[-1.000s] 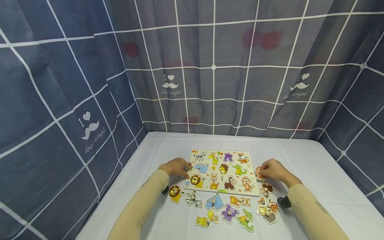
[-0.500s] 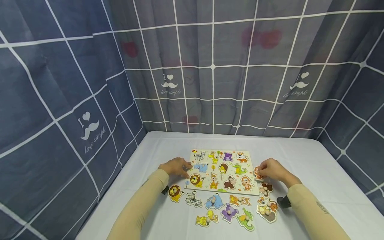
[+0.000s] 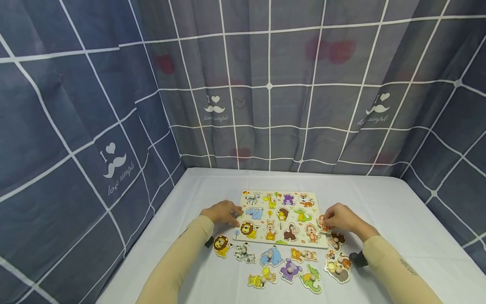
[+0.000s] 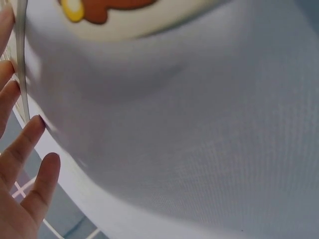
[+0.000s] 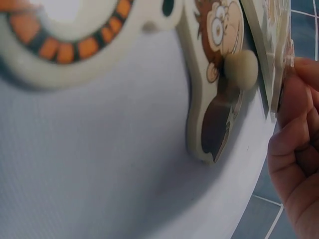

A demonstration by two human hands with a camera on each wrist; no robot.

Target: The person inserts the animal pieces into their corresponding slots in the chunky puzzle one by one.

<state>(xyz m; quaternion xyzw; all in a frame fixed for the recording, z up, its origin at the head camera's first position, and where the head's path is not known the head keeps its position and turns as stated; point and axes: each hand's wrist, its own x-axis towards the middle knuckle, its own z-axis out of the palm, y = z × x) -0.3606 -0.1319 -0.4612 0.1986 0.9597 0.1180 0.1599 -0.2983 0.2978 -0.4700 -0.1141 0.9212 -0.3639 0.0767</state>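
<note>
At the left edge of the animal peg puzzle board [image 3: 279, 217], my left hand [image 3: 224, 212] rests its outstretched fingers. In the left wrist view, the fingertips [image 4: 37, 124] meet the board's edge. My right hand [image 3: 342, 218] pinches an orange and white animal puzzle piece [image 3: 322, 224], which overlaps the board's right edge in the head view. Much of that piece is hidden behind the fingers. Below the right hand lies a brown monkey piece [image 3: 336, 240] with a wooden knob, seen large in the right wrist view beside the board.
A lion piece [image 3: 221, 245], a zebra piece [image 3: 244, 253] and an elephant piece [image 3: 271, 256] lie in front of the board. Nearer are a giraffe piece [image 3: 262, 278] and a crocodile piece [image 3: 312, 278]. A hedgehog piece [image 3: 341, 275] overlaps a tiger piece at the right.
My right hand has moved slightly left with the orange and white piece, from beside the board onto its right edge. The left hand has stayed in place.
</note>
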